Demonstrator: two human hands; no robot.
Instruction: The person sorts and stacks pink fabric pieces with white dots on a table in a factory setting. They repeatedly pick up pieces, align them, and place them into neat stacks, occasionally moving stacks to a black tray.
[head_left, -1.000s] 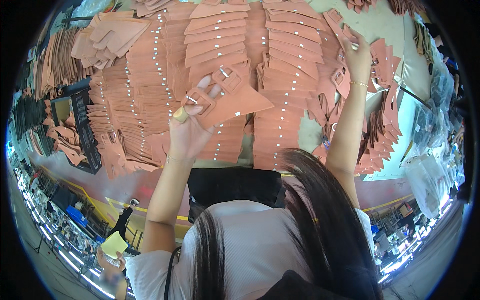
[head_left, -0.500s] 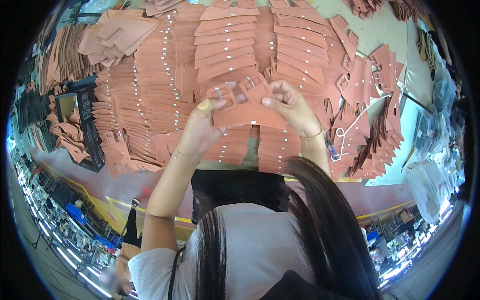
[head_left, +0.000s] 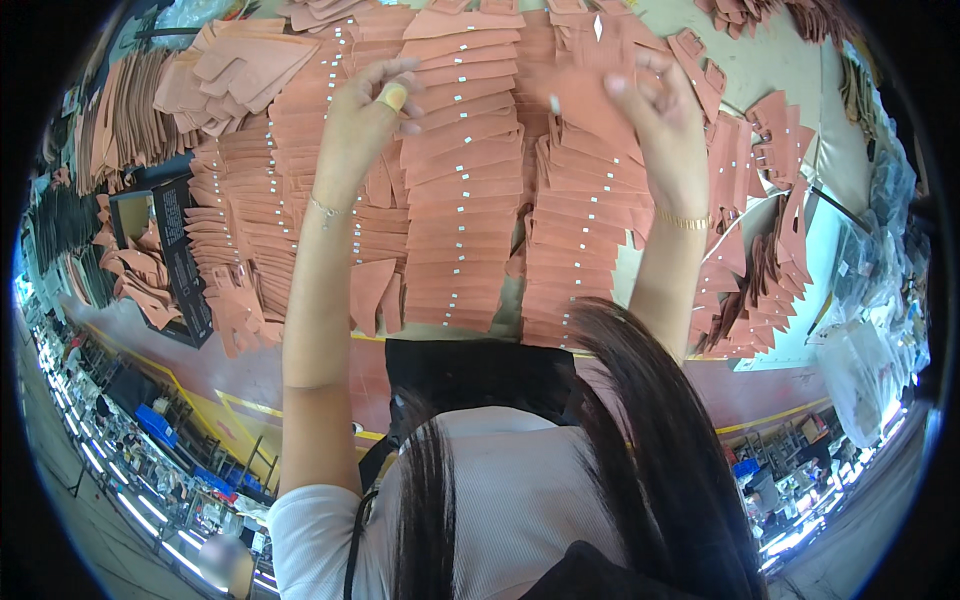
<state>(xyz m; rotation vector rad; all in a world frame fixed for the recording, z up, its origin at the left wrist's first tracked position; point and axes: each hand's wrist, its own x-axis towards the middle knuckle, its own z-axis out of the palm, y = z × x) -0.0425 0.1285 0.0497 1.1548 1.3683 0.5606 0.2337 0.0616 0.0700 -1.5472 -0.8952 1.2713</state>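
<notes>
My right hand is over the upper part of the right-hand column, its thumb and fingers closed on a terracotta leather-like piece smeared by motion. A small white mark shows on that piece. Up at the left, my left hand hangs with its fingers apart and nothing in them; a yellow cover wraps one fingertip. Between the hands runs a middle column of overlapping terracotta pieces, each bearing a small white tag. A similar right column lies below my right hand.
More overlapping pieces cover the table's left side, beside a black box of loose cut pieces. Buckle-shaped pieces and a standing bunch lie at the right. Clear plastic bags hang along the right edge.
Both hands, together on a buckle-ended piece before, have parted and moved farther up the table. My left hand has let go; my right hand holds a piece over the right column.
</notes>
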